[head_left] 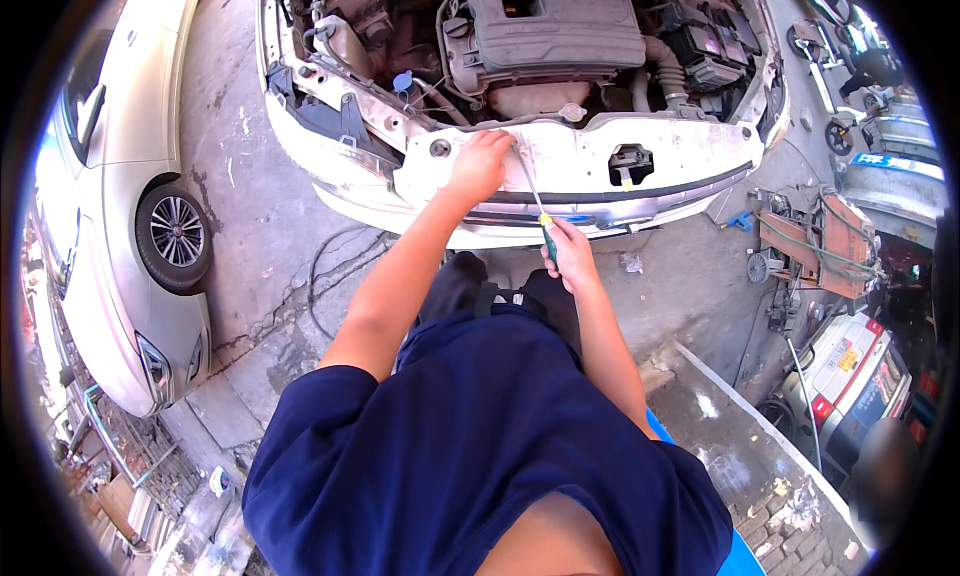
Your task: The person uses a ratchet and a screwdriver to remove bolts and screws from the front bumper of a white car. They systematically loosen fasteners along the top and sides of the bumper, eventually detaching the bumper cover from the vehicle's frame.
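Observation:
My right hand [573, 259] is wrapped round the handle of a screwdriver [547, 234] with a green and yellow grip. Its long thin metal shaft slants up and to the left, and the tip meets the white front panel [570, 156] of a car with no hood over its engine bay. At that tip, my left hand [480, 166] rests on the panel with its fingers bent and drawn together. What the left fingertips pinch, if anything, is hidden.
Behind the panel lies the engine with its grey cover [555, 36], and a black battery [705, 51] sits to the right. A silver car [130, 196] stands at left. At right are a loaded cart [825, 241] and a white vehicle [845, 361]. A dark cable [315, 276] curls on the ground.

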The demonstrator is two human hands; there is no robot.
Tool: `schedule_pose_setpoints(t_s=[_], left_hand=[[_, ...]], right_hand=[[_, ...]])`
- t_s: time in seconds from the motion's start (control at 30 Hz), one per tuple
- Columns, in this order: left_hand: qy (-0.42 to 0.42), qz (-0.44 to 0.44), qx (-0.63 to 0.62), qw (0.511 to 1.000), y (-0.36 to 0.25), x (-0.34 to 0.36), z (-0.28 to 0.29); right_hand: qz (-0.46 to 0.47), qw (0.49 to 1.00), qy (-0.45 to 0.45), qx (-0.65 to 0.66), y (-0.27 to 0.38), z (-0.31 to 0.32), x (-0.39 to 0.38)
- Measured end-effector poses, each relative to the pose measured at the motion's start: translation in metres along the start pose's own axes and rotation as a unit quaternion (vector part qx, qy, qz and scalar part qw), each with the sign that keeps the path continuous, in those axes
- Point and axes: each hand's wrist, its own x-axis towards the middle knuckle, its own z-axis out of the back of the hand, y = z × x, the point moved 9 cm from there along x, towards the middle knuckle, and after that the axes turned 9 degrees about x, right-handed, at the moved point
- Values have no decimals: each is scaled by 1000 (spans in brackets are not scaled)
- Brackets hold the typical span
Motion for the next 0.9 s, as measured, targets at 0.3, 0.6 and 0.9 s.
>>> schedule_pose_setpoints(t_s=[0.3, 0.6, 0.9], left_hand=[[12, 67, -39, 997, 11, -11, -11], [13, 53, -16, 998, 8, -7, -12], [13, 86, 13, 996, 3, -8, -14]], right_hand=[[-7, 999, 3, 51, -10, -5, 1], [-14, 997, 9, 79, -16, -6, 1], [-4, 995, 18, 95, -28, -2, 7]])
